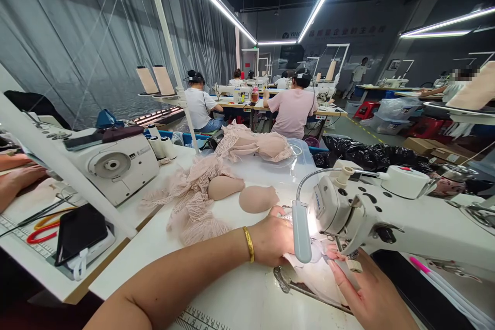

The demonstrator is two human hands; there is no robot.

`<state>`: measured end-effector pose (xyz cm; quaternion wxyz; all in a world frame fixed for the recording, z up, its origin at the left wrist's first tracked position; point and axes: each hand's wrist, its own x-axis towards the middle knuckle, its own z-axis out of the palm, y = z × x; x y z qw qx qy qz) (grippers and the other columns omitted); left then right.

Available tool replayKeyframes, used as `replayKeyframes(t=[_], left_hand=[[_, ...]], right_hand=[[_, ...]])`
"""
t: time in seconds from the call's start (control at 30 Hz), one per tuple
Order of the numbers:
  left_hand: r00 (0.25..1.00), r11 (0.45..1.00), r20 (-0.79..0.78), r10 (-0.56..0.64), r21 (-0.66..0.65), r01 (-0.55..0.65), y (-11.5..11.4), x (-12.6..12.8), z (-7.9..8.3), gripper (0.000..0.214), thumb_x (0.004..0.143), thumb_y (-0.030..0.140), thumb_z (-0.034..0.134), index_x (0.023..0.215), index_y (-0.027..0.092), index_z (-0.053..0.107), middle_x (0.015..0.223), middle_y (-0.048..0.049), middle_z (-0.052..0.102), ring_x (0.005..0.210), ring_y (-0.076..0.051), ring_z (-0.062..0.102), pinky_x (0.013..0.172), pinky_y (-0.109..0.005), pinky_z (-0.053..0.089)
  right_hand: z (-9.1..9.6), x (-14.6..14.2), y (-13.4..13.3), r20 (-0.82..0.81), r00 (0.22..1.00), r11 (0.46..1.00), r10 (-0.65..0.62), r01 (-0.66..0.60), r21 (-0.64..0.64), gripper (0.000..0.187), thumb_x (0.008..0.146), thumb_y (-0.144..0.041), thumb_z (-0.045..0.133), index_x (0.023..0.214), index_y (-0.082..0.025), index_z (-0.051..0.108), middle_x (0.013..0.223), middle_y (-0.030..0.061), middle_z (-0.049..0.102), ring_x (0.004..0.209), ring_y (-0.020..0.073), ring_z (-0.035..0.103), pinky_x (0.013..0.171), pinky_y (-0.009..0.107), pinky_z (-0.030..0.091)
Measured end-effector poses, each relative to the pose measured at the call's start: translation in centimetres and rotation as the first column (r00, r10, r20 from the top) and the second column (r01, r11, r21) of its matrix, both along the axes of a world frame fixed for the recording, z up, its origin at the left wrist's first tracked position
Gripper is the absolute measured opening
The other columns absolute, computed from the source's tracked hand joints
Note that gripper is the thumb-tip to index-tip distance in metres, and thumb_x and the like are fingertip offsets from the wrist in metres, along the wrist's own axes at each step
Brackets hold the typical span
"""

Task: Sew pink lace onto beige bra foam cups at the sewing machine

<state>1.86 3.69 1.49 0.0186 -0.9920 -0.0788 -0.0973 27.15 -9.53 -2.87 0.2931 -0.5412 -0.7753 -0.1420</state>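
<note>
A pale pink fabric piece (315, 281) lies under the needle area of a white sewing machine (371, 216), lit by a grey lamp (301, 234) on a bendy neck. My left hand (273, 240), with a gold bracelet at the wrist, is closed on the fabric's left side; the lamp partly hides its fingers. From the right, my right hand (361, 281) grips the fabric's edge near the presser foot, thumb and fingers together. Beyond my left hand are two beige moulded bra cups, a nearer cup (258, 199) and a farther cup (225, 187).
Pink lace pieces (193, 201) are heaped left of the cups. More lace bra parts (255, 143) sit on a clear plastic bin (305, 157). A black phone (83, 232) lies on the neighbouring table at left. A pink-tipped pen (419, 264) rests at right. Other people sit at machines ahead.
</note>
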Motion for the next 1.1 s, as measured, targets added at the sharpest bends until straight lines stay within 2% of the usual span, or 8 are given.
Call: replayKeyframes(t=[0.17,0.33,0.43,0.63,0.77,0.87,0.97,1.1], left_hand=[[1.0,0.998,-0.016,-0.01,-0.058,0.009,0.1,-0.1,0.0,0.01,0.085,0.021,0.065,0.092,0.026,0.07,0.099,-0.0032,0.077,0.096,-0.024,0.063,0.1,-0.051,0.032],[1.0,0.998,-0.017,0.003,-0.06,-0.004,0.0,-0.1,-0.1,0.01,0.087,0.025,0.068,0.096,0.025,0.071,0.101,-0.0035,0.077,0.095,-0.025,0.063,0.099,-0.052,0.033],[1.0,0.999,-0.002,0.023,-0.042,-0.023,-0.2,0.0,-0.3,0.008,0.09,0.028,0.066,0.092,0.022,0.07,0.099,-0.0035,0.076,0.088,-0.023,0.062,0.098,-0.053,0.031],[0.998,1.0,0.05,0.024,0.01,-0.024,-1.1,-0.2,-0.7,0.014,0.089,0.031,0.068,0.08,0.02,0.067,0.086,-0.0042,0.07,0.08,-0.022,0.058,0.093,-0.052,0.031],[0.996,1.0,0.092,-0.011,0.028,0.008,-1.8,-0.4,-0.7,0.021,0.096,0.034,0.061,0.081,0.02,0.068,0.091,-0.0047,0.07,0.082,-0.024,0.058,0.092,-0.053,0.029],[0.997,0.999,0.071,-0.033,0.043,0.03,-2.2,-0.6,-0.7,0.025,0.098,0.034,0.058,0.08,0.018,0.067,0.091,-0.0057,0.07,0.081,-0.024,0.057,0.091,-0.054,0.029],[0.997,0.998,0.052,-0.053,0.041,0.051,-2.6,-0.7,-0.7,0.022,0.095,0.034,0.061,0.08,0.018,0.065,0.088,-0.0053,0.07,0.082,-0.024,0.057,0.09,-0.054,0.03],[0.993,0.995,0.066,-0.097,0.019,0.096,-3.5,-0.8,-0.6,0.019,0.091,0.033,0.067,0.078,0.019,0.064,0.084,-0.0005,0.069,0.079,-0.021,0.058,0.094,-0.053,0.029]], right_hand=[[0.0,0.2,-0.1,0.014,1.0,0.999,0.009,-0.008,-0.045,0.022,0.107,-0.037,0.048,0.12,-0.022,0.059,0.101,0.0098,0.072,0.084,0.0234,0.074,0.063,0.033,0.062],[0.4,-0.2,-0.1,-0.004,1.0,1.0,-0.002,0.002,0.012,0.022,0.109,-0.039,0.044,0.106,-0.024,0.06,0.098,0.0099,0.074,0.087,0.0253,0.076,0.067,0.036,0.064],[0.6,-0.3,0.0,0.034,0.999,0.999,0.027,-0.029,0.046,0.024,0.109,-0.04,0.043,0.106,-0.023,0.061,0.093,0.0097,0.074,0.085,0.0259,0.076,0.069,0.038,0.065],[0.2,0.2,0.0,0.007,0.998,0.997,0.066,-0.066,0.05,0.029,0.108,-0.043,0.045,0.11,-0.024,0.066,0.1,0.01,0.078,0.091,0.0265,0.078,0.07,0.036,0.064],[0.7,-0.1,-0.2,-0.02,0.994,0.993,0.11,-0.111,-0.033,0.028,0.108,-0.042,0.047,0.114,-0.026,0.07,0.104,0.0094,0.08,0.094,0.0276,0.079,0.077,0.037,0.064],[1.3,-0.6,-0.4,-0.056,0.987,0.98,0.149,-0.155,-0.126,0.024,0.107,-0.036,0.048,0.114,-0.028,0.069,0.096,0.0069,0.08,0.083,0.0255,0.078,0.069,0.034,0.063],[1.8,-1.1,-0.5,-0.101,0.965,0.945,0.24,-0.256,-0.205,0.022,0.106,-0.029,0.047,0.11,-0.031,0.068,0.088,0.0022,0.077,0.07,0.0209,0.075,0.061,0.03,0.06],[2.0,-1.6,-0.5,-0.117,0.937,0.894,0.33,-0.35,-0.28,0.022,0.104,-0.027,0.05,0.112,-0.033,0.07,0.083,0.0001,0.072,0.066,0.0179,0.071,0.058,0.027,0.057]])
